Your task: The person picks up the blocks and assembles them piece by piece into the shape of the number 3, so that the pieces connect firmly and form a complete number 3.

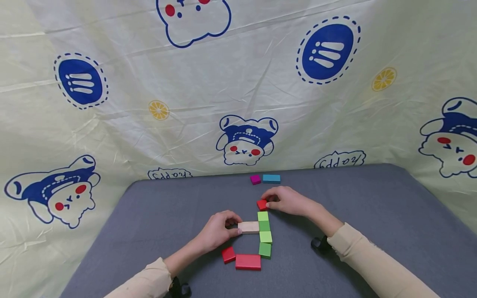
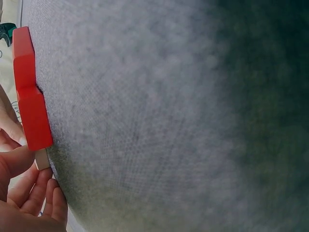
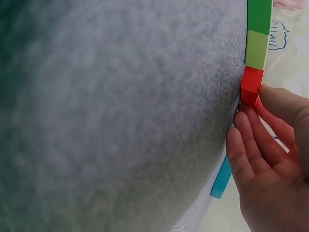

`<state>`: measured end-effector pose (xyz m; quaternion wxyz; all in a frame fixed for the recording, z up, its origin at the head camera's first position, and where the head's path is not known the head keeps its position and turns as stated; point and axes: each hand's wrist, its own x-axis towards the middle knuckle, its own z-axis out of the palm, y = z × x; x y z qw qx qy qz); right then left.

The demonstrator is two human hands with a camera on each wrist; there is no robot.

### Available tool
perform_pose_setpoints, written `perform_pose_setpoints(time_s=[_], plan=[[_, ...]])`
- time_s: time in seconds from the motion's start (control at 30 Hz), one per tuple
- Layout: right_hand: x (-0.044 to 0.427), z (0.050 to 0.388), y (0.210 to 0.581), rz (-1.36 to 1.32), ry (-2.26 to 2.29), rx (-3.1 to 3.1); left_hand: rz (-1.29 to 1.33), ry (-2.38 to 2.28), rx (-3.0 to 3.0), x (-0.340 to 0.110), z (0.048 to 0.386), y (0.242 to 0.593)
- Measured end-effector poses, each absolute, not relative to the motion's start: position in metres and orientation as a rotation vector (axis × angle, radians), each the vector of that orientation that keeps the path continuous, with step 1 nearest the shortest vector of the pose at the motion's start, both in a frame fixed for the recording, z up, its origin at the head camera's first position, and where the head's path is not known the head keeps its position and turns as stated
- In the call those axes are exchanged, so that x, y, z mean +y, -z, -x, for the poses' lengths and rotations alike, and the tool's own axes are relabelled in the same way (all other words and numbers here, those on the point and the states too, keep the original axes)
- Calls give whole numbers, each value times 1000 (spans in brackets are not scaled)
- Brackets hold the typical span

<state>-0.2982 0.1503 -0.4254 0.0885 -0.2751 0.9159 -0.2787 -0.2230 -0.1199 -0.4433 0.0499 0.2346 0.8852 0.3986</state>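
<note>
On my feed, left hand (image 1: pixel 219 230) has its fingers pinching the wooden block (image 1: pixel 249 227), right hand (image 1: pixel 288 201) pinches the small red block (image 1: pixel 261 205), light green block (image 1: pixel 262 216) just this side of those fingers.

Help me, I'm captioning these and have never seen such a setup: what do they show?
There is no machine, only a person's bare left hand and right hand. The wide picture comes from a head-worn camera; the other two come from the wrist cameras, each facing its own hand. On the grey table lie four green blocks in a row, a large red block and an angled red block near the person, and a purple block and a blue block farther off. The left hand pinches a pale block whose other end meets the row; the right hand pinches a small red block beyond the row's far end. A printed cloth hangs behind.
</note>
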Motion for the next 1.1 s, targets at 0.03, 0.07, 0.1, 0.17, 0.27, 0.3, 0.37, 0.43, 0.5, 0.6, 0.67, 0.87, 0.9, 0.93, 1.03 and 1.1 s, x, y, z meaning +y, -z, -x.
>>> perform_pose_setpoints(time_s=[0.03, 0.07, 0.1, 0.17, 0.27, 0.3, 0.37, 0.43, 0.5, 0.6, 0.67, 0.87, 0.9, 0.93, 1.03, 1.1], plan=[[149, 298, 425, 814, 828, 2727, -711, -1212, 2697, -120, 223, 443], [148, 298, 425, 812, 828, 2726, -712, -1211, 2698, -120, 223, 443], [148, 298, 424, 810, 827, 2725, -710, -1210, 2698, -120, 223, 443], [146, 298, 424, 806, 825, 2724, -707, -1210, 2697, -120, 223, 443], [145, 297, 423, 805, 820, 2724, -703, -1213, 2694, -120, 223, 443], [145, 297, 423, 804, 818, 2727, -699, -1215, 2693, -120, 223, 443], [145, 297, 423, 802, 819, 2726, -701, -1218, 2694, -120, 223, 443], [145, 296, 423, 802, 821, 2724, -702, -1220, 2694, -119, 223, 443], [144, 296, 423, 805, 823, 2721, -697, -1219, 2696, -119, 223, 443], [144, 295, 423, 810, 831, 2714, -696, -1221, 2693, -119, 223, 443], [143, 294, 423, 813, 835, 2710, -693, -1221, 2689, -119, 223, 443], [142, 293, 423, 813, 836, 2707, -687, -1221, 2680, -120, 223, 442], [142, 292, 423, 812, 836, 2707, -686, -1223, 2679, -119, 223, 442], [142, 292, 423, 814, 835, 2708, -686, -1226, 2679, -119, 223, 442], [142, 292, 423, 814, 839, 2708, -686, -1230, 2679, -119, 223, 442], [143, 292, 423, 814, 841, 2709, -687, -1230, 2679, -119, 223, 442]])
